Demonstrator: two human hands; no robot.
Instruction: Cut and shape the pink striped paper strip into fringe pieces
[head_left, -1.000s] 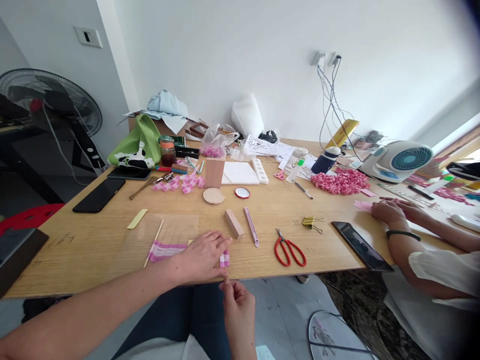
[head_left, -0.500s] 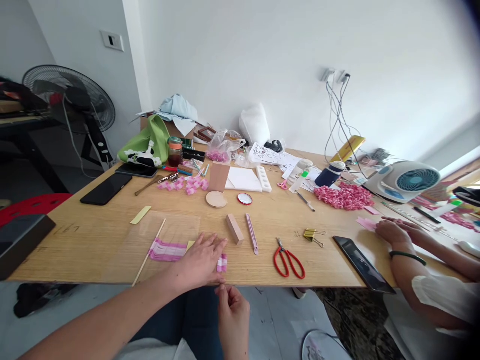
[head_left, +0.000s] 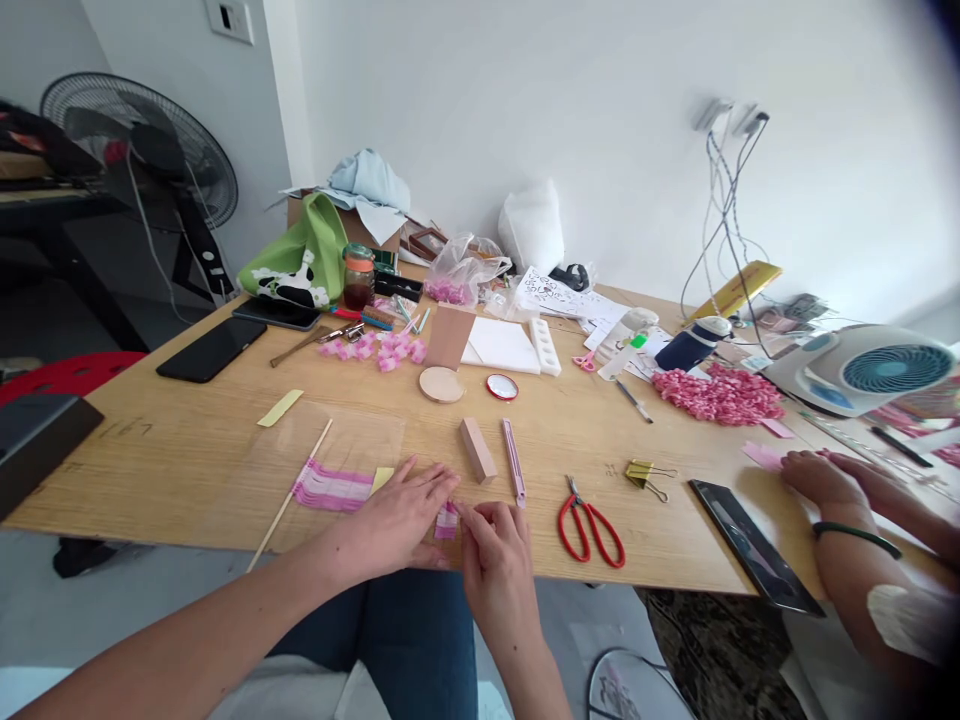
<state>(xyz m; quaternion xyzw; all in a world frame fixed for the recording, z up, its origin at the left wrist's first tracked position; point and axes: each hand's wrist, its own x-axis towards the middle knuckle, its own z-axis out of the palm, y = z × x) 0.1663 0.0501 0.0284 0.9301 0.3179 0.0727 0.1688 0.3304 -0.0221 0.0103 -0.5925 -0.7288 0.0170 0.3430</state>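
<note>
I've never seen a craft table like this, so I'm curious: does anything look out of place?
Yes: the dark tablet at the right has one corner jutting past the edge of the wooden table, so it looks as if it could tip off.

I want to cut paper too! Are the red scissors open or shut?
Shut: the red scissors lie flat, their blades together in one narrow point, and nobody's hand is on them.

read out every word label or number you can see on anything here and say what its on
Nothing can be read for certain.
Printed sheet: too small to read.
Yellow card: too blurred to read.
Dark marks on the wooden table: too faint to read.
</note>
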